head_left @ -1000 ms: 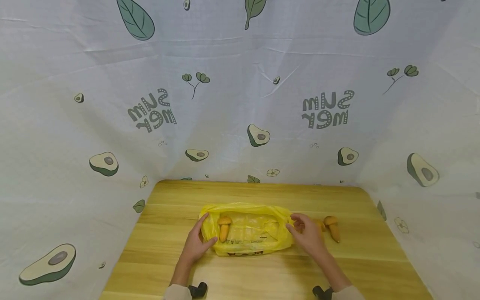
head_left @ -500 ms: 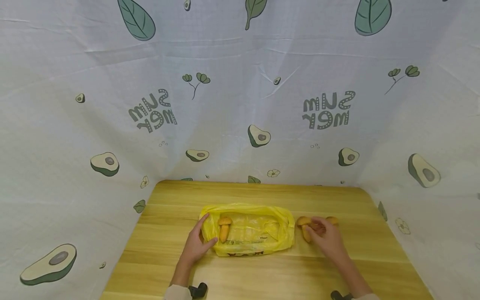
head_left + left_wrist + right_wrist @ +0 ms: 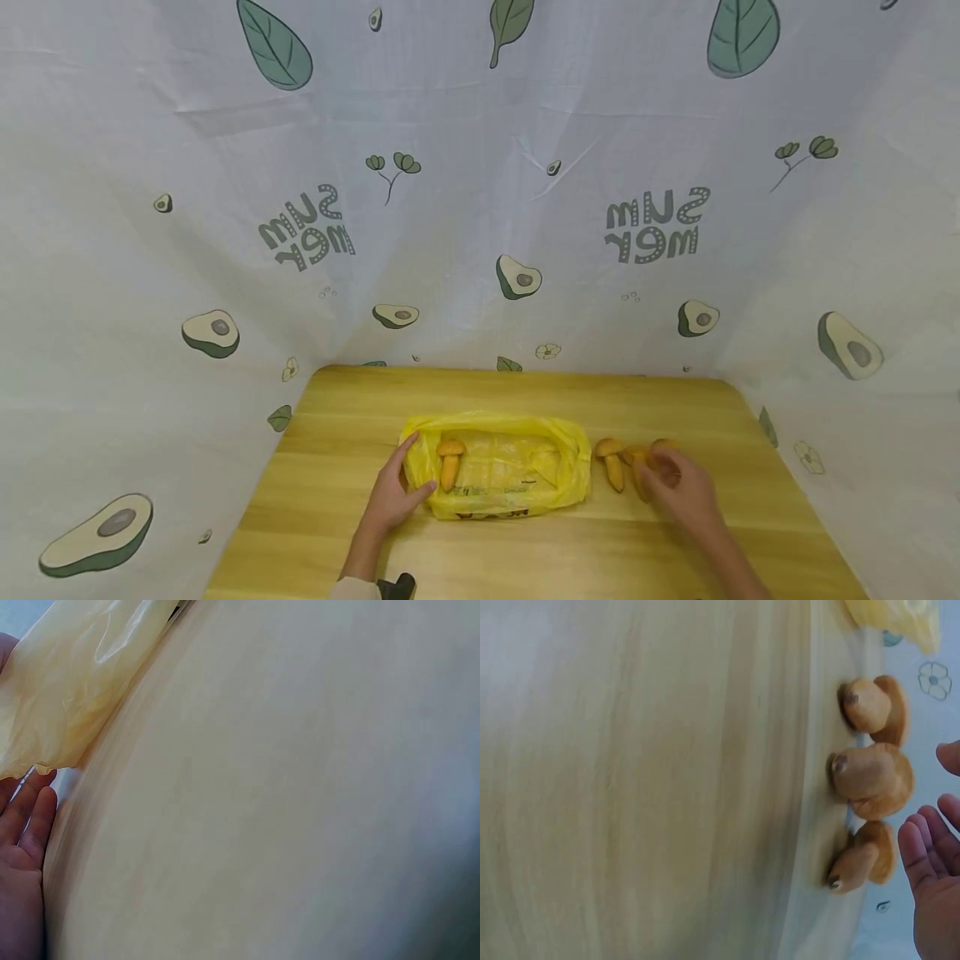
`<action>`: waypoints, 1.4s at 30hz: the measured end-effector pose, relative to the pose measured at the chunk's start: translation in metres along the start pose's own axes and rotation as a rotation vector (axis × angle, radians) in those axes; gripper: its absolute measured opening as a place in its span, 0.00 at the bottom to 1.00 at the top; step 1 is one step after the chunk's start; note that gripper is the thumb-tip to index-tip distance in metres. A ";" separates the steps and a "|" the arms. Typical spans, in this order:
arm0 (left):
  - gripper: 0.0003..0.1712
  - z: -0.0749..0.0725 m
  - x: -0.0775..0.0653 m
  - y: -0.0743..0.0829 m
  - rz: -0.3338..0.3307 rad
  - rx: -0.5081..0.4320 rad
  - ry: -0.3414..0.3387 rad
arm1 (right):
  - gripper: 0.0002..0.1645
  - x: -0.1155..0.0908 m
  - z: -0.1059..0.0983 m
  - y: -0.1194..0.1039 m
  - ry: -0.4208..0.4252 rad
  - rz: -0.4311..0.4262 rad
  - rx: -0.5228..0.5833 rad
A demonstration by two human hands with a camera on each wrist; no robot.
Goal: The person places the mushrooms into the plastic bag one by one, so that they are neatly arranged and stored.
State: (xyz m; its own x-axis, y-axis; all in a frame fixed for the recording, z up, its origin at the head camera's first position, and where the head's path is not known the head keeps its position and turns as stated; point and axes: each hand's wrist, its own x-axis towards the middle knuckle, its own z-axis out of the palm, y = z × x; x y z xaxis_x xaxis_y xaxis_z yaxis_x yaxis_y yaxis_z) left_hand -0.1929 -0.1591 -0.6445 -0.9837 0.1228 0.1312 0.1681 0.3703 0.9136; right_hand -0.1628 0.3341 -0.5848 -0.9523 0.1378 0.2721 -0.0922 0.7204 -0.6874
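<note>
A yellow plastic bag (image 3: pixel 517 475) lies flat on the wooden table (image 3: pixel 525 392), and one orange mushroom (image 3: pixel 450 463) shows through it near its left end. My left hand (image 3: pixel 395 493) rests against the bag's left edge (image 3: pixel 67 690) with straight fingers (image 3: pixel 30 821) and the thumb at the front corner. Three more mushrooms (image 3: pixel 612 463) (image 3: pixel 870 778) lie in a row right of the bag. Above the rightmost ones hovers my right hand (image 3: pixel 678 486), fingers (image 3: pixel 922 851) loosely bent, holding nothing.
A white cloth printed with avocados and leaves (image 3: pixel 480 208) walls the table in at the back and on both sides. Bare wood stretches in front of the bag and behind it.
My right hand left the bag's right edge and moved right over the loose mushrooms, uncovering the one nearest the bag. The left hand and bag stayed put.
</note>
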 end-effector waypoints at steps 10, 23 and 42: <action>0.53 0.000 -0.001 0.000 0.026 0.003 -0.011 | 0.28 -0.007 -0.006 0.020 0.019 0.104 -0.076; 0.53 0.003 -0.001 0.007 -0.007 -0.005 0.020 | 0.29 -0.011 -0.003 0.040 -0.006 0.187 -0.100; 0.53 0.001 -0.001 -0.001 0.029 0.000 0.000 | 0.28 -0.006 -0.002 0.046 -0.048 0.268 -0.088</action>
State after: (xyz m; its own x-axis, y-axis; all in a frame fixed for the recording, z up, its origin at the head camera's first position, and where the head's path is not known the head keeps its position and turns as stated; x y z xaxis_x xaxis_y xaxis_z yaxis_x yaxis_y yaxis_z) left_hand -0.1923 -0.1588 -0.6453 -0.9785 0.1331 0.1574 0.1962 0.3669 0.9093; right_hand -0.1606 0.3677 -0.6168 -0.9523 0.3001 0.0550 0.1880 0.7192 -0.6689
